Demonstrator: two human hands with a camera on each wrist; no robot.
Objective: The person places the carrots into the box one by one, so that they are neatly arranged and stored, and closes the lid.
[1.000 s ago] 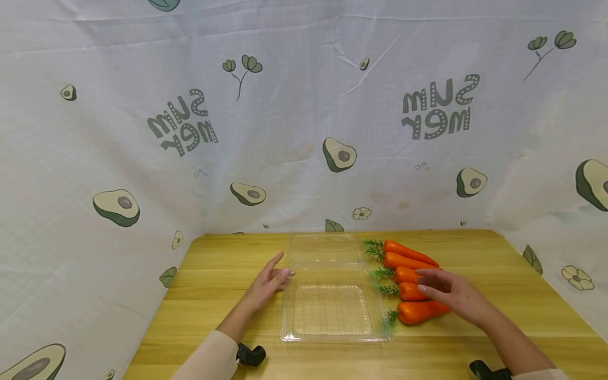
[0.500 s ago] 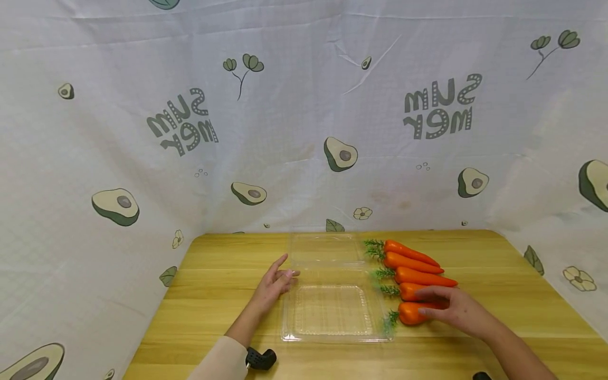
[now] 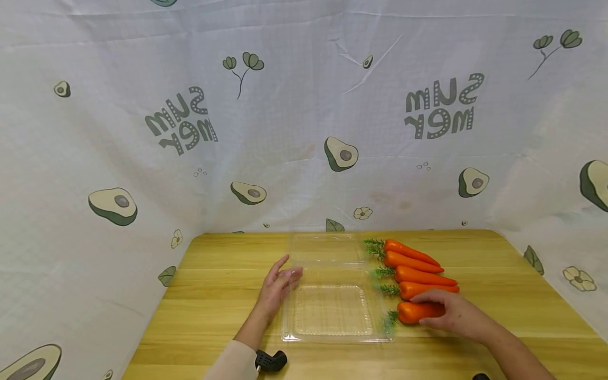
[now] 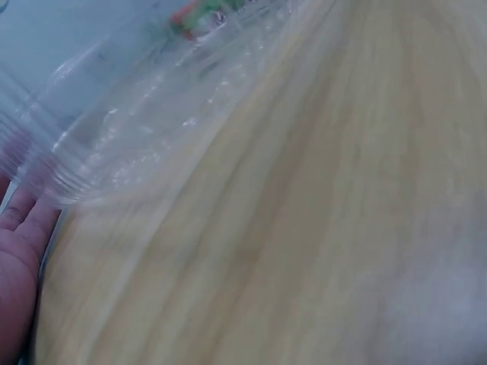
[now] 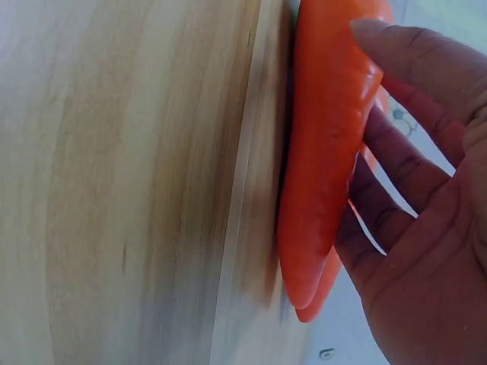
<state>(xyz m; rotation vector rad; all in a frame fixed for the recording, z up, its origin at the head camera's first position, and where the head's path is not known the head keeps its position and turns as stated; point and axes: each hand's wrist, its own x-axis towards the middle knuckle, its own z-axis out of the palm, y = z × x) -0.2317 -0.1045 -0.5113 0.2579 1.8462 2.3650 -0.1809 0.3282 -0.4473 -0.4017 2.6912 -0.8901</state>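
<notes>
A clear plastic clamshell box [image 3: 338, 338] lies opened out flat on the table, its lid [image 3: 328, 248] toward the back. My left hand [image 3: 276, 287] is at the box's left side, fingers extended against the clear wall; in the left wrist view, fingers [image 4: 30, 220] show behind the plastic. My right hand [image 3: 458, 316] has its thumb and fingers around the nearest orange carrot [image 3: 412, 312], which has a green leafy top. In the right wrist view, the thumb overlaps this carrot [image 5: 323, 167] on one side and the fingers reach behind it. The carrot lies on the table.
Several more carrots [image 3: 425, 275] lie in a row behind the nearest one, green tops toward the box. The wooden table [image 3: 214, 316] meets a white cloth [image 3: 285, 132] printed with avocados at its back and sides.
My right hand has come down and nearer, from over the middle carrots to the nearest carrot, with its fingers now around it. My left hand has slid slightly right against the box.
</notes>
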